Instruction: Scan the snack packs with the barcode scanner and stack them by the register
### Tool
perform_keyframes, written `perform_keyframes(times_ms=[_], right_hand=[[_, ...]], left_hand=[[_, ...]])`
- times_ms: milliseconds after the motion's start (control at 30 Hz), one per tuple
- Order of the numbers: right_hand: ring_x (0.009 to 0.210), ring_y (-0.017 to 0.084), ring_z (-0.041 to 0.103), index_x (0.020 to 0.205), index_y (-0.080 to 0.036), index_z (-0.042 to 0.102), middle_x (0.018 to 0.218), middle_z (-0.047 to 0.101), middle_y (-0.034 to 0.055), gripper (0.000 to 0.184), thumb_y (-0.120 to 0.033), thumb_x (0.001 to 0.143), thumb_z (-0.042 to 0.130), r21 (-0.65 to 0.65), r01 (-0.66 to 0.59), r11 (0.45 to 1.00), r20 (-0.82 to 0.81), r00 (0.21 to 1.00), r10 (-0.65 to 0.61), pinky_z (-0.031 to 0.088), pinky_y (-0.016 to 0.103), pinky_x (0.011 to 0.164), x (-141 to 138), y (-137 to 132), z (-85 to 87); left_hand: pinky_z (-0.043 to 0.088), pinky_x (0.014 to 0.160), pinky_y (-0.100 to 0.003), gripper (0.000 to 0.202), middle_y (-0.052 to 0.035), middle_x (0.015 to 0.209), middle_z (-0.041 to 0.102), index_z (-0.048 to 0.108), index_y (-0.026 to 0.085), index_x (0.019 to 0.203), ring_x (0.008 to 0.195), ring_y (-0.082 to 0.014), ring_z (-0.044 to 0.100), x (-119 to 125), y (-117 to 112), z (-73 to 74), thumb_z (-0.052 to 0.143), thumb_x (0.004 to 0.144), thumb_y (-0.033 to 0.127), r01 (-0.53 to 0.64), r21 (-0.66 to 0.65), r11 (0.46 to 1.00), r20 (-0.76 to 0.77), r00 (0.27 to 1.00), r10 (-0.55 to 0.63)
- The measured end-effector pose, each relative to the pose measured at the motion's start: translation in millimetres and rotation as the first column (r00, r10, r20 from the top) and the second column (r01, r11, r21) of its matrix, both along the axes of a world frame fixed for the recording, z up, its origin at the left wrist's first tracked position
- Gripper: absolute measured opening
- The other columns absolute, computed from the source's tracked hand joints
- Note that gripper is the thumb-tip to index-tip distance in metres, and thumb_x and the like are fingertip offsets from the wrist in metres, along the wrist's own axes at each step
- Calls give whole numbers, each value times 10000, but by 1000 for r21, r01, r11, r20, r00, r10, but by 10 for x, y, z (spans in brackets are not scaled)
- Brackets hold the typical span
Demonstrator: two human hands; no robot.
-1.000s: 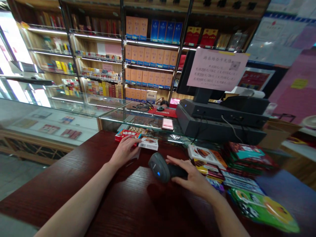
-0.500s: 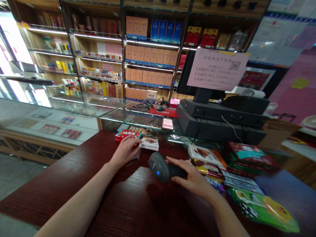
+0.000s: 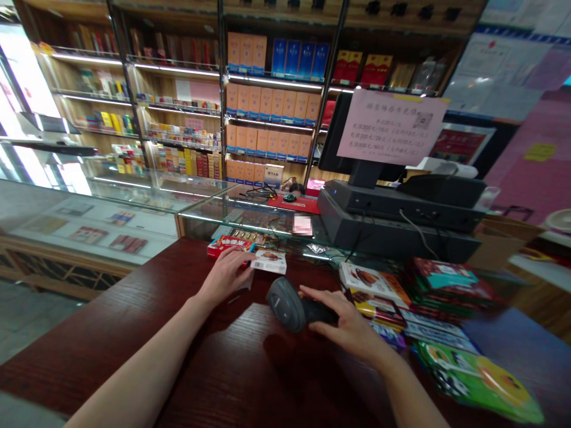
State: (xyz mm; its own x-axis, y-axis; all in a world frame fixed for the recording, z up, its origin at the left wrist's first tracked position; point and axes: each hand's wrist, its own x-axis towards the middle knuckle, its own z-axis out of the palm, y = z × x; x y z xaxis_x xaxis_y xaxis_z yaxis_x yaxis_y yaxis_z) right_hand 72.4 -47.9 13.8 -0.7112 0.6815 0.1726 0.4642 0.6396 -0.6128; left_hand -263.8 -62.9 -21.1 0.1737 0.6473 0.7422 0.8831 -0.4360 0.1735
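My right hand [image 3: 345, 318] is closed around the handle of a dark grey barcode scanner [image 3: 286, 304]. The scanner's head points up and left, toward a small white box [image 3: 269, 261] with a brown food picture and a barcode on its near side. Thumb and fingers of my left hand [image 3: 226, 273] are closed at the left end of that white box; the fingertips are partly hidden. Just behind the same hand lies a red snack box [image 3: 229, 244] with white lettering, touched or nearly touched by its fingers.
Right of the scanner lie a white and orange box [image 3: 373, 282], a green snack bag [image 3: 479, 380] and stacked dark red packs [image 3: 450, 282]. A register with a monitor [image 3: 392, 128] stands behind them on a glass counter [image 3: 250, 211]. Stocked shelves [image 3: 272, 119] line the back wall.
The blue light on the scanner has gone out, and its head has tilted very slightly. Both hands stay nearly where they were.
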Motion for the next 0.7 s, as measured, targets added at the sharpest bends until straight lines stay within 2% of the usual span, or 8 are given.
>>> perform_keyframes(times_ms=[333, 500, 700], right_hand=[[1146, 263, 593, 1417, -359, 543, 1359, 655, 6, 622, -247, 818, 668, 16, -91, 996, 116, 989, 88, 381, 418, 1030, -75, 25, -79], [1182, 257, 595, 1411, -356, 537, 1342, 664, 8, 614, -234, 825, 671, 49, -115, 992, 121, 987, 109, 374, 394, 1009, -107, 27, -126], [1220, 251, 584, 1406, -327, 540, 1348, 658, 14, 600, -213, 829, 664, 67, -131, 989, 115, 986, 123, 354, 405, 1055, -125, 26, -124]], left_hand=[[414, 1102, -468, 238, -46, 1154, 741, 641, 249, 1165, 1093, -206, 671, -57, -3, -7, 525, 975, 331, -9, -31, 999, -5, 1000, 9], [407, 1119, -463, 344, -54, 1238, 713, 587, 270, 1319, 1141, -210, 653, -98, 23, -45, 498, 996, 348, -33, -13, 999, -43, 999, 33], [491, 1041, -397, 385, -75, 1286, 670, 574, 267, 1375, 1172, -203, 629, -125, 52, -77, 434, 1020, 317, -47, -33, 998, -46, 998, 45]])
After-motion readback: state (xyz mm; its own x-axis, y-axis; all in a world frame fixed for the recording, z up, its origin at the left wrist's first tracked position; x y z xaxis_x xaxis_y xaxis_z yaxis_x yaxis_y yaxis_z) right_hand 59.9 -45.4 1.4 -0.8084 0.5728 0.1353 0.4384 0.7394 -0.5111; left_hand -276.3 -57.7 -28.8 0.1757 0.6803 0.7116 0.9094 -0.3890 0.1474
